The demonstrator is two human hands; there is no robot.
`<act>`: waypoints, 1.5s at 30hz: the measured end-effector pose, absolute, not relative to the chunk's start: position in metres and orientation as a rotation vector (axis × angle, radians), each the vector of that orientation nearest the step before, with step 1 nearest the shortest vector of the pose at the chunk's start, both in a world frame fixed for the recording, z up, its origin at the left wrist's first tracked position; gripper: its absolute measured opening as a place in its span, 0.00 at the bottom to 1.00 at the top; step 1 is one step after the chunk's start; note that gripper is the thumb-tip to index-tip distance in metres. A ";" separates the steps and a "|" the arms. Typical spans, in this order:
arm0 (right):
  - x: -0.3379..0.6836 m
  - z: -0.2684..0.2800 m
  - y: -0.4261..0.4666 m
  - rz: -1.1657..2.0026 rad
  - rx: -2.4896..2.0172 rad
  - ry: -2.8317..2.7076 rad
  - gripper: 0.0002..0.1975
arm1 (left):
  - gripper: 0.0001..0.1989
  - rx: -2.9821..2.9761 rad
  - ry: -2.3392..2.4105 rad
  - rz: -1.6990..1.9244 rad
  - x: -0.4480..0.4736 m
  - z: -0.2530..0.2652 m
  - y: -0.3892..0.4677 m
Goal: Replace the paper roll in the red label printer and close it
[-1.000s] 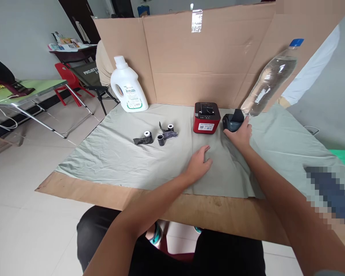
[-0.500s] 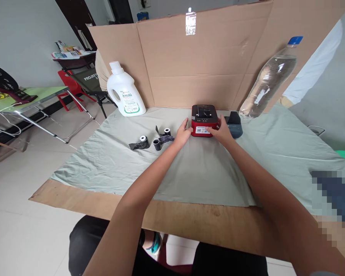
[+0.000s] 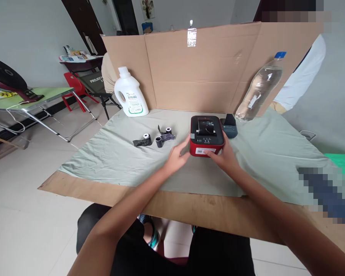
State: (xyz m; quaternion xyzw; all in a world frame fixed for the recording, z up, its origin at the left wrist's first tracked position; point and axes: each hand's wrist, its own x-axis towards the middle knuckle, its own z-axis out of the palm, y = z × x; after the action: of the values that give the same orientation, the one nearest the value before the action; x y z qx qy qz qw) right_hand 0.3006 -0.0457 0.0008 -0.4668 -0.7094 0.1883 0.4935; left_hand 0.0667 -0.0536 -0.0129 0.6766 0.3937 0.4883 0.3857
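Note:
Between my hands is a small red label printer (image 3: 208,130) with a black top, a dark strip showing in its top slot and a white sticker on its front. My left hand (image 3: 176,158) presses its left side, fingers against the edge. My right hand (image 3: 226,155) wraps the right side, with the thumb on the front sticker. Just behind it to the right sits a dark blue-grey device (image 3: 230,128) with a raised black part. Left of the printer lie several small black rolls (image 3: 146,140) with loose ends unwound.
A white detergent bottle (image 3: 131,94) stands at the back left. A clear water bottle with a blue cap (image 3: 260,90) leans at the back right against a cardboard screen (image 3: 192,69). Grey-green cloth (image 3: 109,153) covers the wooden table. A person's sleeve (image 3: 301,73) shows behind the cardboard.
The red printer has come toward me between both hands, away from the cardboard, and its top now shows more. The rolls and bottles stay in place; the camera view has shifted slightly.

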 end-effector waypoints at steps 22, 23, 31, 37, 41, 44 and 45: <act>0.304 -0.021 -0.100 0.491 -1.254 -1.697 0.52 | 0.26 2.172 1.014 1.464 0.059 -0.031 -0.087; 0.304 -0.020 -0.100 0.486 -1.254 -1.697 0.52 | 0.26 2.195 0.998 1.452 0.059 -0.031 -0.086; 0.309 -0.018 -0.099 0.540 -1.190 -1.687 0.44 | 0.27 2.136 0.992 1.396 0.063 -0.032 -0.080; 0.312 -0.004 -0.091 0.520 -1.129 -1.749 0.33 | 0.19 2.025 1.014 1.409 0.067 -0.032 -0.072; 0.310 0.018 -0.070 0.510 -1.178 -1.693 0.28 | 0.20 1.974 1.000 1.418 0.072 -0.024 -0.071; 0.315 0.046 -0.046 0.617 -1.302 -1.698 0.22 | 0.26 2.030 1.002 1.290 0.075 -0.013 -0.069; 0.317 0.057 -0.038 0.662 -1.339 -1.752 0.19 | 0.28 2.068 0.990 1.254 0.076 -0.010 -0.068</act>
State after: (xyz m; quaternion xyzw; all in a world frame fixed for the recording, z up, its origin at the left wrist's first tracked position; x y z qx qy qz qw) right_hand 0.3165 -0.0375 0.0575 -0.5313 -0.6948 0.2625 0.4075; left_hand 0.0764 -0.0676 -0.0101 0.7639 0.3659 0.4631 0.2611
